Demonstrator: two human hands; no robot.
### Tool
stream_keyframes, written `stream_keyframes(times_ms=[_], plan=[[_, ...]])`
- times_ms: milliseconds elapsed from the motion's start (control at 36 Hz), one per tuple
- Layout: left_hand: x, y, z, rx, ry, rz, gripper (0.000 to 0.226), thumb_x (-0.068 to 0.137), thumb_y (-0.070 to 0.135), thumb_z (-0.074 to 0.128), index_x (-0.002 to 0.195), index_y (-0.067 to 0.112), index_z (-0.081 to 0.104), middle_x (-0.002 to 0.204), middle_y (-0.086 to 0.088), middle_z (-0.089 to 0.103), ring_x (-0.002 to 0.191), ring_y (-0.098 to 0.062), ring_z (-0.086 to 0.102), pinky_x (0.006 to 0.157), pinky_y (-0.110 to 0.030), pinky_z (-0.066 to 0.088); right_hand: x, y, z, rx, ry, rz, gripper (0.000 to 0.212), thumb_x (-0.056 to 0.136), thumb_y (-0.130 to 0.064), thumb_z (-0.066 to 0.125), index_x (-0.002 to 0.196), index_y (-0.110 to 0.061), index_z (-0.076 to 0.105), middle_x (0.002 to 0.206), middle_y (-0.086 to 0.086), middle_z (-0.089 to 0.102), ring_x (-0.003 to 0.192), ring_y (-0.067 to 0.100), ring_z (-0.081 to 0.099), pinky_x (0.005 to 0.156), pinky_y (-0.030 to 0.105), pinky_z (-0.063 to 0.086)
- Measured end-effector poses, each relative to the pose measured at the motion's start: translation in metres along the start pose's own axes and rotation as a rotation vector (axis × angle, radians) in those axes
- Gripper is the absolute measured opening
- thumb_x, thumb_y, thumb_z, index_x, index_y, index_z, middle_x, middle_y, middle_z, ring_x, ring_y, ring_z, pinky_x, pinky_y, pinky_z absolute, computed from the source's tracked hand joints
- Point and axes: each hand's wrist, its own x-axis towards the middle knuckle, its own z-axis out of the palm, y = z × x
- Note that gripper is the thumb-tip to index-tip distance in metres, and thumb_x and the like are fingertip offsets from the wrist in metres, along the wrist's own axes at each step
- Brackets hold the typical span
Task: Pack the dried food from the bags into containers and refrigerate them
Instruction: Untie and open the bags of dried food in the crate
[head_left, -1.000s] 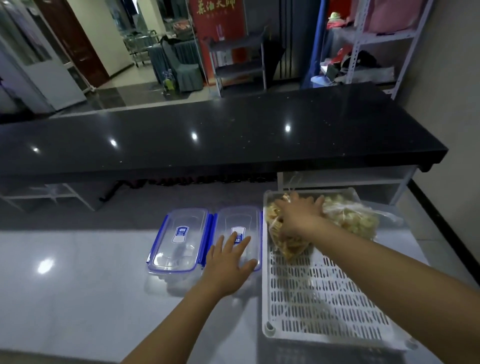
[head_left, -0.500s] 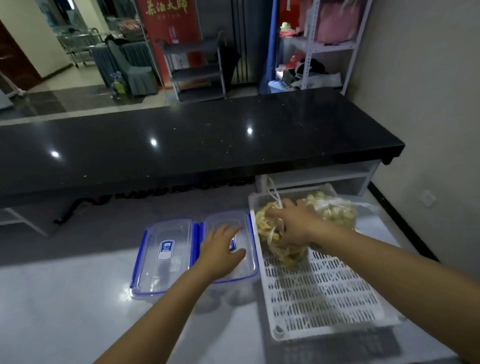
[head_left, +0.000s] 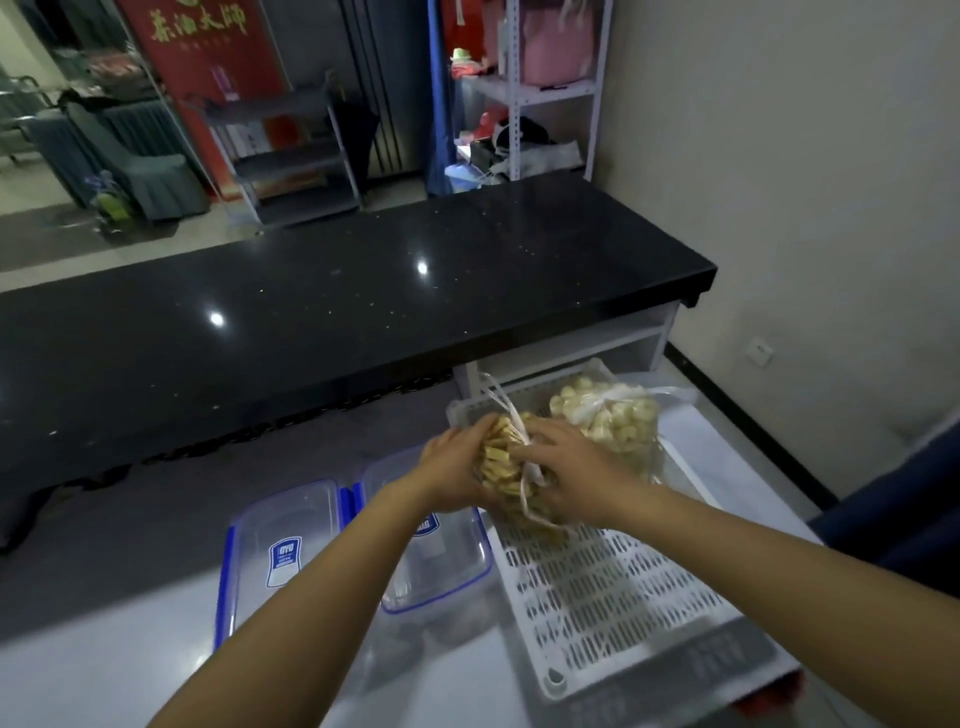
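Hands, both on one item: left hand (head_left: 452, 470) cups the left side of a clear plastic bag of tan dried strips (head_left: 506, 478), fingers curled against it; right hand (head_left: 563, 470) grips the same bag at its right side, close to the white string tie (head_left: 522, 452) at the neck. Bag is held just above the near-left part of a white slotted plastic tray (head_left: 623, 587); whether its base touches the tray cannot be told.

Second clear plastic bag of pale dried chunks (head_left: 613, 421): tied, lying at the far end of the tray, just beside the held bag.

Two clear rectangular plastic containers with blue-edged lids, left of the tray: nearer one (head_left: 441, 561) just beside the tray, farther one (head_left: 283, 556) beside that. Both lidded; no food visible inside.

All rest on a glossy white surface (head_left: 104, 670).

Progress, as judged: early. Both bags appear tied, nothing decanted. Remaining: untie, open lids, fill, close, refrigerate.
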Motion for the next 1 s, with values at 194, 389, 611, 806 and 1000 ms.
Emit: stream_keyframes(times_ms=[194, 389, 611, 806, 1000], plan=[[0.011, 0.0, 0.002, -0.088, 0.059, 0.027, 0.093, 0.066, 0.028, 0.09, 0.144, 0.029, 0.039, 0.132, 0.003, 0.059, 0.121, -0.023, 0.057, 0.103, -0.045, 0.048, -0.005, 0.002, -0.002, 0.103, 0.096, -0.002, 0.049, 0.087, -0.014, 0.069, 0.135, -0.024, 0.061, 0.149, 0.004, 0.044, 0.141, 0.02, 0.032, 0.109, 0.021, 0.02], [0.007, 0.005, 0.007, -0.144, 0.107, 0.041, 0.088, 0.063, 0.032, 0.092, 0.139, 0.027, 0.048, 0.126, 0.001, 0.058, 0.112, -0.019, 0.06, 0.095, -0.039, 0.053, -0.015, 0.0, -0.019, 0.134, 0.07, -0.026, 0.048, 0.085, -0.009, 0.069, 0.131, -0.02, 0.064, 0.145, 0.003, 0.047, 0.137, 0.02, 0.037, 0.115, 0.035, 0.032], [-0.044, 0.051, 0.03, -0.172, 0.229, 0.029, 0.093, 0.054, 0.052, 0.082, 0.139, 0.04, 0.046, 0.123, 0.012, 0.055, 0.11, -0.015, 0.057, 0.092, -0.039, 0.051, -0.074, 0.016, -0.039, 0.153, 0.059, -0.14, 0.047, 0.087, -0.016, 0.074, 0.132, -0.025, 0.063, 0.145, -0.001, 0.049, 0.138, 0.015, 0.038, 0.115, 0.041, 0.035], [-0.067, 0.08, 0.091, 0.05, 0.127, -0.013, 0.098, 0.078, 0.065, 0.068, 0.157, 0.037, 0.016, 0.152, 0.011, 0.037, 0.145, -0.018, 0.028, 0.122, -0.043, 0.009, -0.127, 0.039, -0.024, 0.095, -0.051, -0.067, 0.053, 0.091, -0.035, 0.066, 0.142, -0.035, 0.051, 0.16, -0.011, 0.031, 0.152, 0.012, 0.012, 0.123, 0.048, 0.016], [-0.076, 0.074, 0.103, -0.009, 0.076, 0.012, 0.095, 0.086, 0.064, 0.062, 0.155, 0.046, 0.0, 0.166, 0.015, 0.01, 0.154, -0.017, -0.001, 0.125, -0.04, 0.002, -0.153, 0.047, -0.001, 0.531, -0.032, 0.087, 0.046, 0.098, -0.037, 0.045, 0.142, -0.048, 0.042, 0.158, -0.027, 0.021, 0.148, -0.008, 0.005, 0.122, 0.033, 0.013]])
